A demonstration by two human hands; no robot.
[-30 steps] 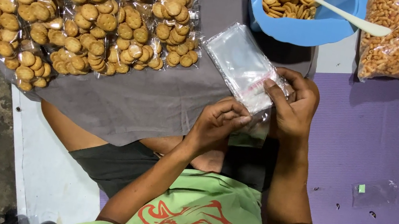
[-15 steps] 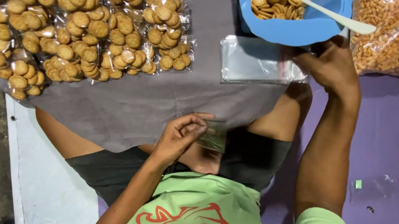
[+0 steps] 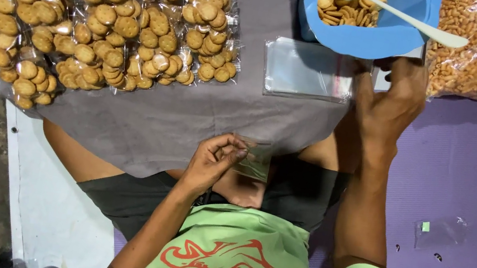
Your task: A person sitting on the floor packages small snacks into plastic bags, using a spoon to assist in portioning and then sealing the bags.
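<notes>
— What is held in the left hand (image 3: 212, 160)?

— A small clear plastic bag (image 3: 255, 159) is pinched between its fingertips, low over the lap; it is thin, see-through and looks empty.

— And the right hand (image 3: 394, 98)?

— It is stretched to the edge of the grey counter (image 3: 189, 120), fingers curled beside a flat stack of clear bags (image 3: 307, 70), just under the blue tub (image 3: 362, 36) of biscuits. Whether anything is gripped cannot be told.

— Anything else?

— Filled biscuit packets (image 3: 97, 16) are laid in rows to the left.
</notes>
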